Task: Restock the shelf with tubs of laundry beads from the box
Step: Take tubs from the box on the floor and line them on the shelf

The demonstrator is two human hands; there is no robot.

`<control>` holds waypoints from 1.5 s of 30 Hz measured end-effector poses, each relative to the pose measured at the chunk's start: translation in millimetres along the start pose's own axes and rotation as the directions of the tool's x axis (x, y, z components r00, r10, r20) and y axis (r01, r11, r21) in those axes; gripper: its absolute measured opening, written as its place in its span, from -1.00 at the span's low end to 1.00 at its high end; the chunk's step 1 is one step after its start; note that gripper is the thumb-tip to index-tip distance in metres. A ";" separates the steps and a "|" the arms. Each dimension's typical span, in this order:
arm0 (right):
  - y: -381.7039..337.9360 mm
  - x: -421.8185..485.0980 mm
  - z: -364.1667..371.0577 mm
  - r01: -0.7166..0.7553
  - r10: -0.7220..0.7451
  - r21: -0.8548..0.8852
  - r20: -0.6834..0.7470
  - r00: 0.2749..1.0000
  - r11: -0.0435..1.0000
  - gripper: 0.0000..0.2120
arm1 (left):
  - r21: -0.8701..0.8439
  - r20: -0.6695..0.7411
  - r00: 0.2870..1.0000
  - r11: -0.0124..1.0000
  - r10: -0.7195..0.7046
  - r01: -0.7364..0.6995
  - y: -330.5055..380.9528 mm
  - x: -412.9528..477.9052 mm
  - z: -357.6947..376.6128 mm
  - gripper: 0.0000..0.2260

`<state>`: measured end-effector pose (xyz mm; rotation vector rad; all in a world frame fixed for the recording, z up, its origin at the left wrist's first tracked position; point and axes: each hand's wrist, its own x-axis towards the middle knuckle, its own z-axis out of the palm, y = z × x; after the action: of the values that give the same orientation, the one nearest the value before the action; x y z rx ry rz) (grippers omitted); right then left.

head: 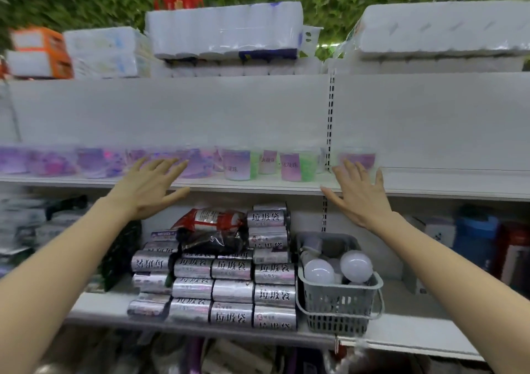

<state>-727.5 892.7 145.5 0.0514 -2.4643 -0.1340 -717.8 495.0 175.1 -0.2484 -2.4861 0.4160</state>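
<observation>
A row of clear tubs of laundry beads stands on the white middle shelf [258,183]: several purple tubs [94,163] at the left, green-bead tubs [239,164] in the middle, and one purple tub [357,157] on the right bay. My left hand [149,187] reaches up with fingers spread, just in front of the purple tubs, holding nothing. In front of the shelf edge, my right hand [358,193] is raised, fingers straight and apart, below the lone right tub and empty. The box is not in view.
Packs of toilet paper [223,29] lie on the top shelf. On the lower shelf sit stacked silver rolls of bin bags [232,290], a grey basket of light bulbs [341,302] and blue and red boxes [481,239] at the right.
</observation>
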 end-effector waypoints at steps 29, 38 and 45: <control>-242.9 -22.9 17.6 0.346 -0.366 0.200 0.077 0.927 0.917 -0.33 | 0.172 0.284 0.926 0.963 -0.250 0.208 -145.5 -205.3 -1.3 -0.25; -349.5 -38.1 32.3 0.306 -0.337 0.196 0.154 0.929 0.932 -0.34 | 0.139 0.331 0.921 0.976 -0.204 0.167 -245.9 -243.3 45.4 -0.16; -417.9 -49.8 43.8 0.344 -0.379 0.179 0.232 0.896 0.922 -0.33 | 0.111 0.377 0.899 0.975 -0.222 0.194 -301.7 -288.9 88.1 -0.21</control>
<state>-714.6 484.5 34.7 0.5911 -2.7010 -0.1435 -562.4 114.7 58.9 0.1471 -2.8394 0.5003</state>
